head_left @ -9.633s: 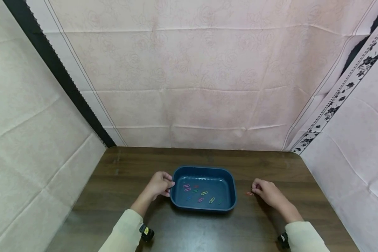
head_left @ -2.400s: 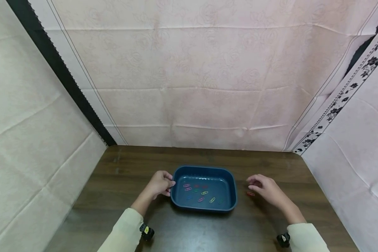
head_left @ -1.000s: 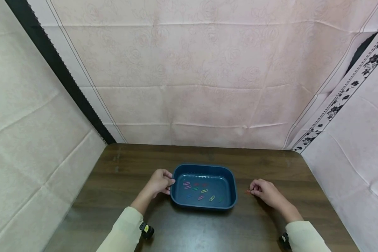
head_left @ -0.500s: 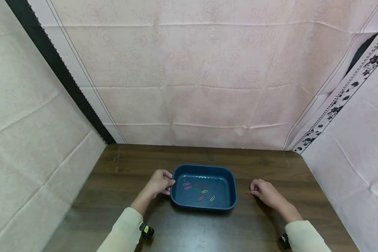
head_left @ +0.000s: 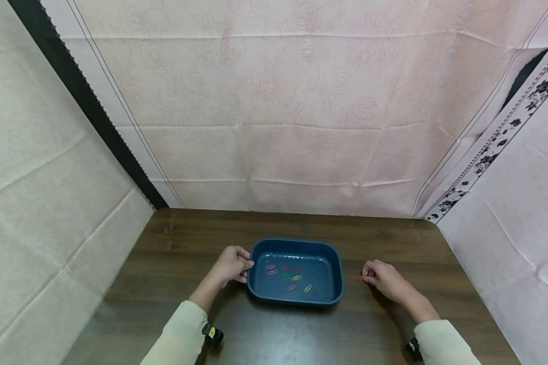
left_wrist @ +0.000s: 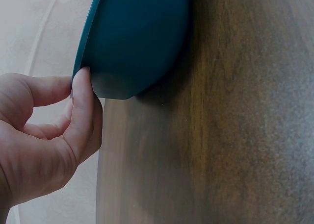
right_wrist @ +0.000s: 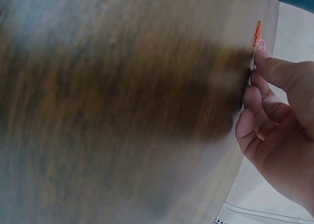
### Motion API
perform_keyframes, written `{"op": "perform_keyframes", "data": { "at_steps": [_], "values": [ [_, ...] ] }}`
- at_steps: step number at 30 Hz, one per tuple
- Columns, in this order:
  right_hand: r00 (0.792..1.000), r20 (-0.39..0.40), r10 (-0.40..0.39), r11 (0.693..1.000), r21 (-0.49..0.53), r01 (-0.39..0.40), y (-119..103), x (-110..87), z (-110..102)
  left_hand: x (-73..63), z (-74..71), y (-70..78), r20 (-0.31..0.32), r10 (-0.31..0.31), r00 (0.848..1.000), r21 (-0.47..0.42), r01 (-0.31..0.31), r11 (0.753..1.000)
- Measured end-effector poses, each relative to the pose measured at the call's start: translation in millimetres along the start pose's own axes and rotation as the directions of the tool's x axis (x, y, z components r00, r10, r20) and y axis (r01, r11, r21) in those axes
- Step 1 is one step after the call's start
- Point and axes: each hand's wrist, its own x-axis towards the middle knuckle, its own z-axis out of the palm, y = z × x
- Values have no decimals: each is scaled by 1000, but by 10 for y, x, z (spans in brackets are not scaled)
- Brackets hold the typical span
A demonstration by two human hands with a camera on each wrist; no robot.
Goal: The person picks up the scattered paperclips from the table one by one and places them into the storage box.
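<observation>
A dark blue rectangular tray sits on the wooden table with several coloured paper clips lying apart on its floor, among them a yellow paper clip. My left hand pinches the tray's left rim between thumb and fingers, seen closely in the left wrist view. To the right of the tray, my right hand is down at the tabletop. Its thumb and forefinger pinch a pink paper clip, whose loop pokes out past the fingertips. Just beyond lies an orange-red paper clip on the table.
The brown wooden table ends at a pale patterned cloth behind it. White cloth panels hang to the left and right. A corner of the tray shows at the top right of the right wrist view.
Since the oldest frame another red clip has appeared in the tray. The right hand, raised with parted fingers 2.4 s ago, has come down and now pinches a clip. The left hand stays put.
</observation>
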Motion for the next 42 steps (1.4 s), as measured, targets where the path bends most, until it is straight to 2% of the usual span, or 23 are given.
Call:
{"op": "perform_keyframes", "data": {
  "at_steps": [9,19,24,34,42],
  "values": [
    [998,-23,-54,998,17,54,-26,-11,-75,-15,3,11,6,-6,1000,2,6,1000],
    [997,7,-82,996,48,81,-85,50,-199,-28,-5,-2,13,8,1000,-1,-8,1000],
    [990,-17,-140,989,52,141,-127,97,-229,-21,-8,-15,12,14,1000,2,-14,1000],
    [990,18,-142,986,86,140,-321,193,-387,-14,-5,-6,8,11,1000,2,-11,1000],
    [981,22,-194,978,79,192,-465,272,-482,-3,-9,-8,11,2,1000,0,-2,1000]
  ]
}}
